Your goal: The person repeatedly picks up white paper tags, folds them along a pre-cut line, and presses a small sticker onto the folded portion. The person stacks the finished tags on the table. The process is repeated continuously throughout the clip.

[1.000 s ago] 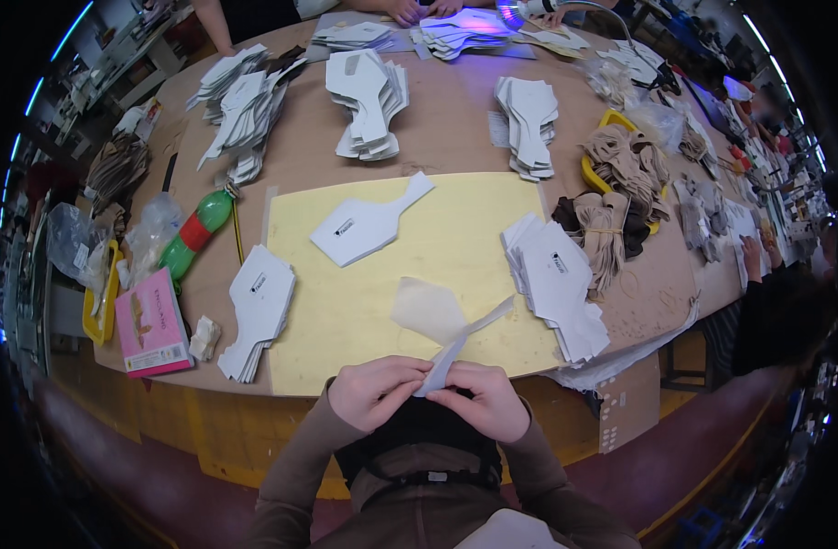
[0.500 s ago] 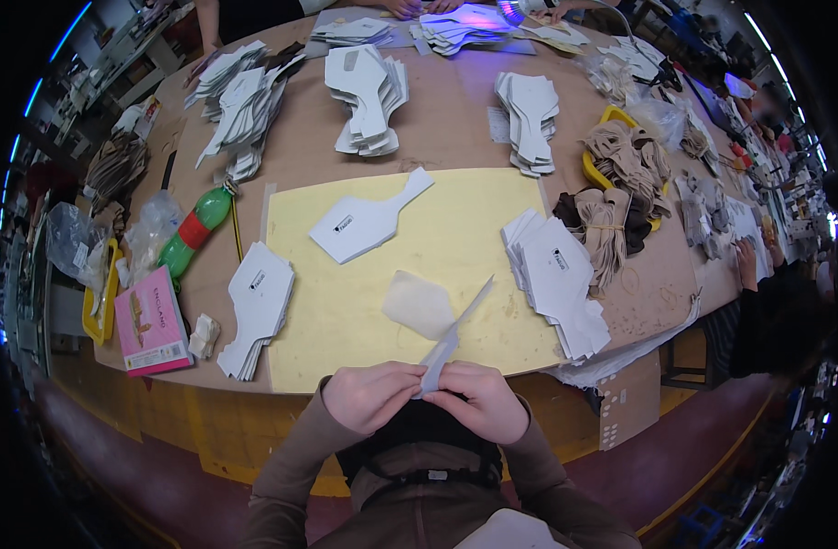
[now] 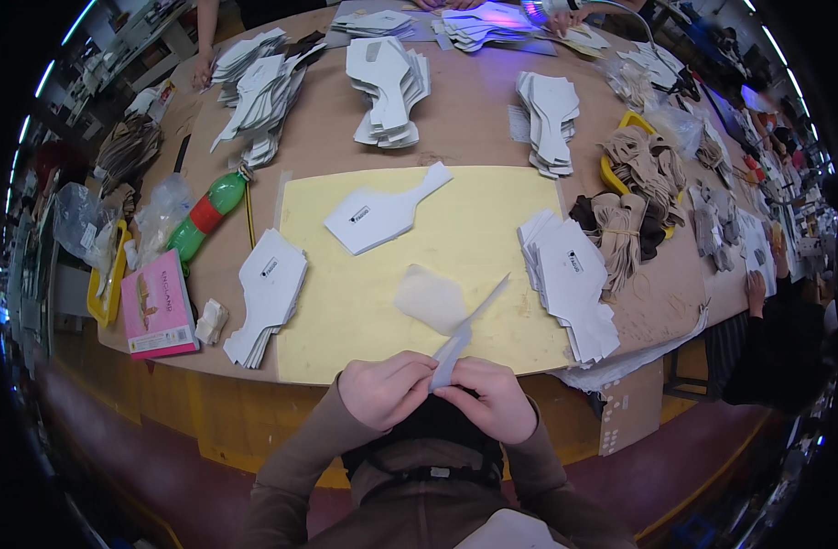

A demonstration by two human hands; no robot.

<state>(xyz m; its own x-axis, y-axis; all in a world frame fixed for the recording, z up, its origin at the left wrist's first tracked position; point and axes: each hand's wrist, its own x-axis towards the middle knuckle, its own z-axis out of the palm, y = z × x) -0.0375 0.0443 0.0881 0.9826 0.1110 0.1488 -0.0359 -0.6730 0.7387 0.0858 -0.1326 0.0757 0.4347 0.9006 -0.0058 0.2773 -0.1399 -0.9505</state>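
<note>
Close to my body, at the table's near edge, my left hand (image 3: 385, 389) and my right hand (image 3: 488, 395) pinch a white cut piece (image 3: 450, 357) between them. That piece is seen nearly edge-on, with a thin end pointing up and to the right. Just beyond it a cream-coloured flat piece (image 3: 431, 297) lies over the yellow sheet (image 3: 346, 302); whether the two are joined I cannot tell. Farther off, a white paddle-shaped piece (image 3: 375, 216) with a small dark print lies alone. Similar stacks flank the sheet, one left (image 3: 270, 279) and one right (image 3: 570, 274).
More white stacks (image 3: 382, 78) stand along the back, where other people's hands work near a lamp (image 3: 535, 11). On the left are a green bottle (image 3: 223, 197) and a pink booklet (image 3: 160, 302). Beige strap bundles (image 3: 620, 229) and a yellow basket (image 3: 611, 174) lie right.
The whole view has shifted, so the table's things appear slightly farther right. Both hands keep their pinch on the white piece, with little visible change in its pose.
</note>
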